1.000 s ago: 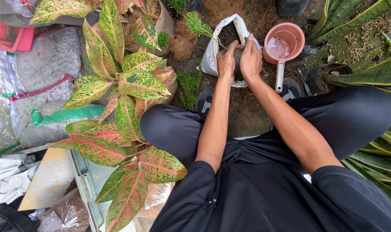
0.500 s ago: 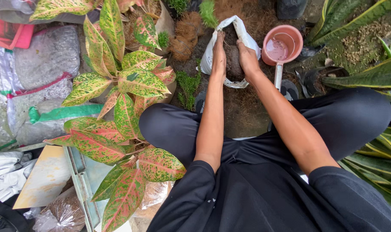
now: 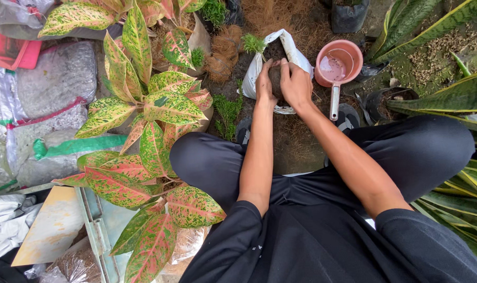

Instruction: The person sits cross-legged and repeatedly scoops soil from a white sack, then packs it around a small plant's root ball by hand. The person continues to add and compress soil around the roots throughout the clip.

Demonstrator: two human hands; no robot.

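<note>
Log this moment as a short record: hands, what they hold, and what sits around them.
left hand: pressed on a dark clump of soil, at its left side
right hand: pressed on the same clump, at its right side
white bag: open, soil inside, behind the hands
small green sprig: at the bag's left edge
pink scoop: right of the bag, handle toward the person
red-and-green leafy plant: to the person's left

Both hands, left [image 3: 264, 84] and right [image 3: 296, 86], cup a soil clump [image 3: 275, 78] over white bag [image 3: 293, 47] at 12 o'clock. Pink scoop [image 3: 337, 65] at 1; variegated plant [image 3: 144, 131] at 9.
</note>
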